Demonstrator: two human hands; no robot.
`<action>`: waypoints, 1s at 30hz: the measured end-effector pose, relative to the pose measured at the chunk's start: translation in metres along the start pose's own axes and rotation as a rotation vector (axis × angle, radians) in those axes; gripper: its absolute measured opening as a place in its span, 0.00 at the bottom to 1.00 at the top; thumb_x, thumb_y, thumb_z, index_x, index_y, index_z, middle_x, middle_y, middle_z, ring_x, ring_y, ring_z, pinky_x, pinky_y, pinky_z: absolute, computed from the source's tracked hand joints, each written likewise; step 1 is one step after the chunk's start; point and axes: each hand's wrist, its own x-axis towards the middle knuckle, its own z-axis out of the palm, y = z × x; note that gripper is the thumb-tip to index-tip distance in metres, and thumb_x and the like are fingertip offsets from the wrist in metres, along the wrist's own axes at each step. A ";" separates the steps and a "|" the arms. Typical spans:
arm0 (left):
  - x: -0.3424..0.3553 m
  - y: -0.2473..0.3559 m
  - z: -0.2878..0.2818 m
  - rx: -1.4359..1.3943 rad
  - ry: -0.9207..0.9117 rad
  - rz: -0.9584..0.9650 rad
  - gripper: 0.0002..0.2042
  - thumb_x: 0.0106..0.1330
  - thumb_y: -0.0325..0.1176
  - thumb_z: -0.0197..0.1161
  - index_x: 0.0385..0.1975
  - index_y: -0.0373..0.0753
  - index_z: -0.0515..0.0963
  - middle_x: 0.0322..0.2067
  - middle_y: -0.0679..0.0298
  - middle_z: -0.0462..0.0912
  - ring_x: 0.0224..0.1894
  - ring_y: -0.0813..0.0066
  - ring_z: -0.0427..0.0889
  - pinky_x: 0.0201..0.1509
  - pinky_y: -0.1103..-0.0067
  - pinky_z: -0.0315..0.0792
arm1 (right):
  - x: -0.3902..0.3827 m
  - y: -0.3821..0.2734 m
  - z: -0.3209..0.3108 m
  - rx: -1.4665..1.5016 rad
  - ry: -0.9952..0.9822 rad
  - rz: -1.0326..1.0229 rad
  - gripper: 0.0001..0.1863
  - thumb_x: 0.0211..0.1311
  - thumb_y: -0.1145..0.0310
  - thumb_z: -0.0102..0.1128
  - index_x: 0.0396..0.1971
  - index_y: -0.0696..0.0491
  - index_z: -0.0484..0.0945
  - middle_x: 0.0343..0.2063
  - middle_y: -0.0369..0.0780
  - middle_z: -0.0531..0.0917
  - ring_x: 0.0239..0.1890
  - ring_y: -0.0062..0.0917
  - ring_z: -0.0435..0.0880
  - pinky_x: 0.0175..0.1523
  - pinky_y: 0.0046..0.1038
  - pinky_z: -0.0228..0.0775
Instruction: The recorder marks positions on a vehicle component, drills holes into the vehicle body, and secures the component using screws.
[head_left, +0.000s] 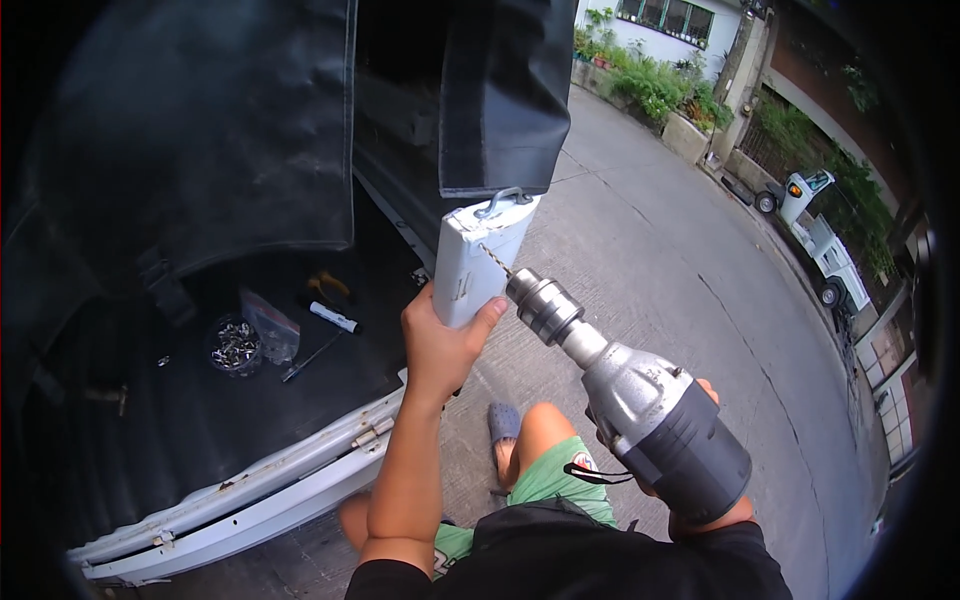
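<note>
My left hand [440, 345] is wrapped round the lower part of a white metal post [488, 235], with its thumb along the right face. A small metal loop handle [505, 201] tops the post. In my right hand [708, 390], mostly hidden behind the tool, is a grey and black power drill [650, 405]. Its silver chuck [545, 305] carries a twist drill bit [496, 260] angled up and left. The bit's tip meets the post's side near the top; whether it has gone in, I cannot tell. A black strap [598, 474] dangles from the drill.
Black tarpaulin [505, 100] hangs just above the post. On the dark vehicle bed lie a tub of small metal pieces [236, 345], a clear plastic bag [272, 325], yellow-handled pliers [328, 288] and a white cylinder [335, 318]. A white tailgate edge [270, 480] borders the bed. Pavement [690, 250] extends right.
</note>
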 end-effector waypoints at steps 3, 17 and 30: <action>0.000 -0.001 0.002 0.000 0.008 0.004 0.16 0.58 0.31 0.78 0.41 0.28 0.83 0.35 0.55 0.90 0.38 0.70 0.88 0.45 0.74 0.80 | -0.002 0.000 0.009 -0.063 0.059 -0.049 0.14 0.53 0.71 0.72 0.42 0.47 0.88 0.34 0.32 0.89 0.36 0.25 0.90 0.41 0.28 0.80; 0.001 -0.002 0.004 0.030 0.033 0.020 0.17 0.56 0.30 0.78 0.41 0.28 0.83 0.35 0.55 0.90 0.38 0.70 0.89 0.45 0.73 0.80 | 0.008 0.002 0.001 -0.147 0.033 -0.197 0.25 0.47 0.68 0.81 0.46 0.60 0.83 0.37 0.42 0.89 0.38 0.30 0.93 0.44 0.27 0.85; 0.001 -0.006 -0.013 -0.024 -0.075 0.015 0.15 0.59 0.32 0.77 0.41 0.29 0.84 0.34 0.57 0.89 0.38 0.73 0.87 0.44 0.75 0.79 | 0.005 0.015 -0.001 -0.014 -0.024 -0.153 0.22 0.50 0.68 0.79 0.47 0.56 0.85 0.40 0.40 0.88 0.38 0.31 0.91 0.44 0.30 0.81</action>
